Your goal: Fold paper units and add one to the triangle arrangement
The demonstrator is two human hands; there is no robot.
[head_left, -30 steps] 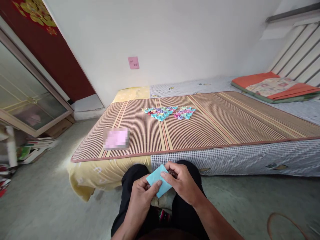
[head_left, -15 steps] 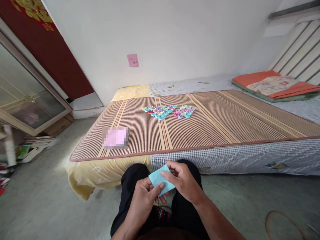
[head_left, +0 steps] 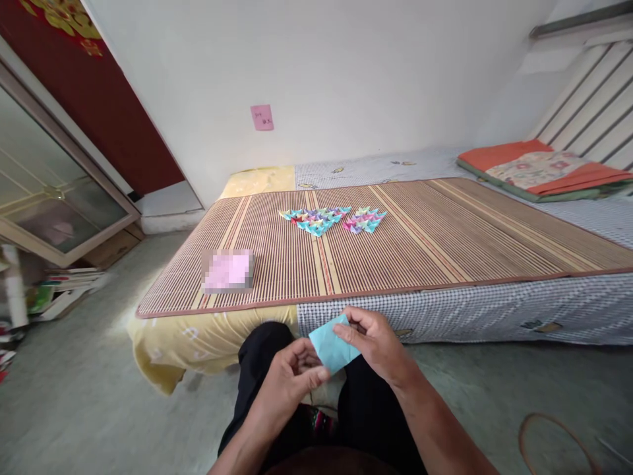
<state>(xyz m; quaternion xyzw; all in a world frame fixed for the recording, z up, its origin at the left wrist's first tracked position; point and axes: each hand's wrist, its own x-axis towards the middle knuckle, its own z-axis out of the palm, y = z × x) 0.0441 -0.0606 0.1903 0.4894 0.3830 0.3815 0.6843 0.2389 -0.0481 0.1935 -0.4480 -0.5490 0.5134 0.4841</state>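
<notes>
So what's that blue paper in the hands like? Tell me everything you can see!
The blue paper is a small, thin, plain turquoise sheet, seemingly folded flat, tilted with one corner up. It hangs in the air above the lap, before the bed. The right hand pinches its upper right edge; the thumb of the left hand sits at its lower edge, though contact is hard to tell.

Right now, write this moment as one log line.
right hand: pinches blue paper | left hand: at its lower edge, grip unclear | mat: folded pieces in two clusters
</notes>
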